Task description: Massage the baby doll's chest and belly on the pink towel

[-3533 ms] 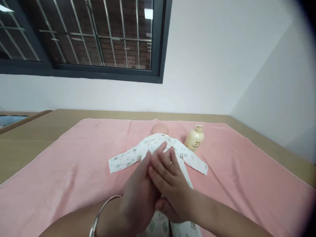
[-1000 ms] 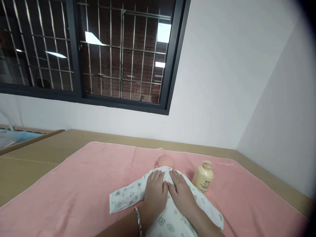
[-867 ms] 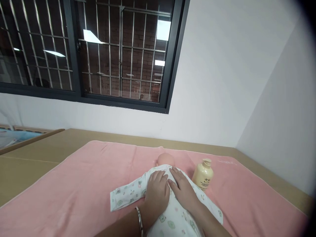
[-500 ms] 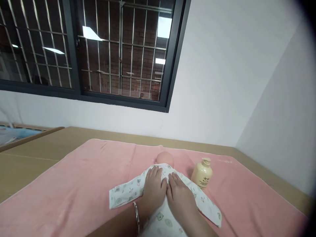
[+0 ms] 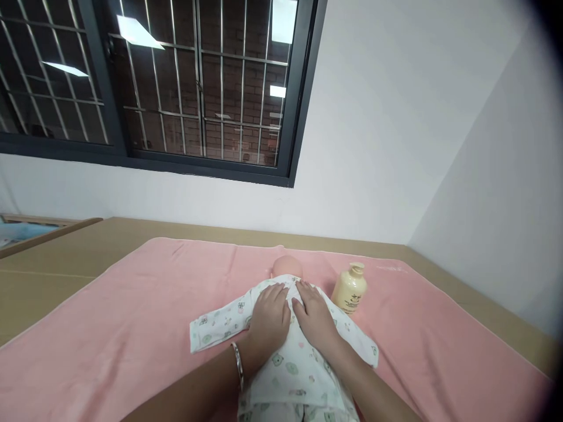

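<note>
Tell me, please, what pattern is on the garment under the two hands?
White garment with small green and pink printed motifs, seen in the head view.

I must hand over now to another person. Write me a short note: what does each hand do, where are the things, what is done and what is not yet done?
Left hand: flat, palm down on the upper back of the baby doll, metal bangle on the wrist.
Right hand: flat beside it, also on the doll's upper back. Neither hand grips anything.
Things: the doll lies on the pink towel, head away from the person, dressed in a white printed romper, sleeves spread. A cream bottle stands upright to the doll's right, cap on.
Done: doll laid out, both palms placed.
Left: bottle untouched.
</note>
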Motion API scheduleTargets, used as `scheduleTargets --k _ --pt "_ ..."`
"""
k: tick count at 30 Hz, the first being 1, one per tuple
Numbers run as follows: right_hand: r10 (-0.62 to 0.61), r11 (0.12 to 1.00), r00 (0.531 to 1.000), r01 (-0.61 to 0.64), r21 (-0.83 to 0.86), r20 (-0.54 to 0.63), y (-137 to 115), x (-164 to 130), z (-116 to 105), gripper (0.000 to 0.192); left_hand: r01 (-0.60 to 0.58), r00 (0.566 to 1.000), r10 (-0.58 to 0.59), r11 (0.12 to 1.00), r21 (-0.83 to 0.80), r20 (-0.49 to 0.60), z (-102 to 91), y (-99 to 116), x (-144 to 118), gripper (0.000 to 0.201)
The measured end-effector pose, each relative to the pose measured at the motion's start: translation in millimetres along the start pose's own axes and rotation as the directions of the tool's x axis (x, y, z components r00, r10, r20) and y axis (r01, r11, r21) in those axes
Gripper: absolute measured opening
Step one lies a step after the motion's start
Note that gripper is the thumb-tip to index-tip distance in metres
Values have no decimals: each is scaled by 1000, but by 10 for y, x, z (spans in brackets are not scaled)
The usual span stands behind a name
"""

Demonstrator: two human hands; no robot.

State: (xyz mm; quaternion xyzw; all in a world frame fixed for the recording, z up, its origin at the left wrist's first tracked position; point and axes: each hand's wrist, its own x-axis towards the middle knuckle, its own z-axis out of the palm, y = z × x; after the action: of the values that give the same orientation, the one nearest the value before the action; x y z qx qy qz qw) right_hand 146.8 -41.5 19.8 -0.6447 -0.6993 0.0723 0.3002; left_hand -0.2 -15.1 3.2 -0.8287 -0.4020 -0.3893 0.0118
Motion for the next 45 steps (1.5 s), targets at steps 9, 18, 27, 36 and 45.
scheduleTargets --k 9,18,27,36,45 --pt "41 997 998 -43 -58 -50 -71 -57 -36 54 23 1000 -23 999 29 -7 -43 39 8 38" --pt "3 950 998 -22 -310 -60 -225 -117 -114 38 195 981 -196 980 25 16 47 -5 7 46" --pt "19 961 999 -26 -274 -27 -437 -222 -272 27 194 981 -193 981 -25 26 41 -52 9 47" --pt "-23 1000 1000 23 -12 -1 3 34 -75 48 -208 970 226 962 175 -90 -9 68 -49 29" --pt "25 999 999 -24 -24 29 -223 -77 -155 48 79 997 -82 984 161 11 -115 105 16 33"
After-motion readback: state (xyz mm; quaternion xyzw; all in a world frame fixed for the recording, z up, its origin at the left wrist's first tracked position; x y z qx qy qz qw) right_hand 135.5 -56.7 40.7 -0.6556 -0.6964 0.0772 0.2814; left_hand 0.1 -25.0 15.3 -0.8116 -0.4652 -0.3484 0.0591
